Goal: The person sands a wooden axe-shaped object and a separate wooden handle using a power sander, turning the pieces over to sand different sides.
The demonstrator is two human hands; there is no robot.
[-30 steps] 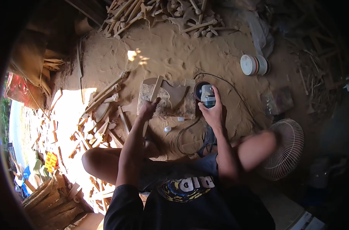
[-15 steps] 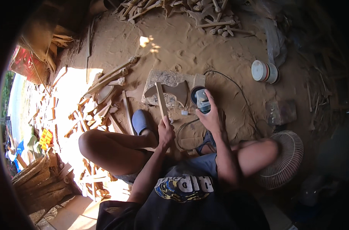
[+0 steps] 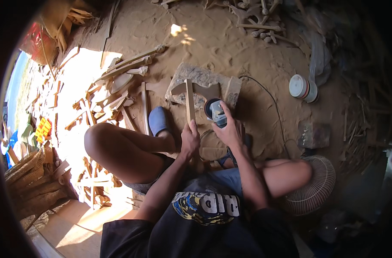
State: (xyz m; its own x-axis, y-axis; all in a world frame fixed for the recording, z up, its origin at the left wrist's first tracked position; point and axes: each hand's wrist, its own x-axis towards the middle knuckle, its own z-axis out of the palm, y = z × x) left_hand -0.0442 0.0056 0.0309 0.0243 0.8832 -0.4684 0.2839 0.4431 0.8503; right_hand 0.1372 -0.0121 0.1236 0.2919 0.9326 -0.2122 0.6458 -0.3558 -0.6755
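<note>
A wooden axe-shaped piece (image 3: 189, 103), with a pale straight handle and a darker curved head, rests against a rough stone block (image 3: 184, 76). My left hand (image 3: 190, 139) is closed around the lower end of its handle. To the right, my right hand (image 3: 231, 131) grips an angle grinder (image 3: 219, 113) with a grey body and a dark round disc. That disc sits at the lower right curve of the axe head; whether it presses on the wood I cannot tell.
A dark cord (image 3: 271, 96) loops over the sandy ground. Wood offcuts (image 3: 114, 86) pile up left, with more carved pieces (image 3: 260, 21) at the far side. White tubs (image 3: 298, 86) lie at the right, near a dark block (image 3: 314, 135) and a fan guard (image 3: 312, 185). My blue shoe (image 3: 158, 120) is beside the stone.
The grinder has moved left, from just right of the axe head to its lower right curve. The axe handle stands more upright. The whole view has shifted slightly.
</note>
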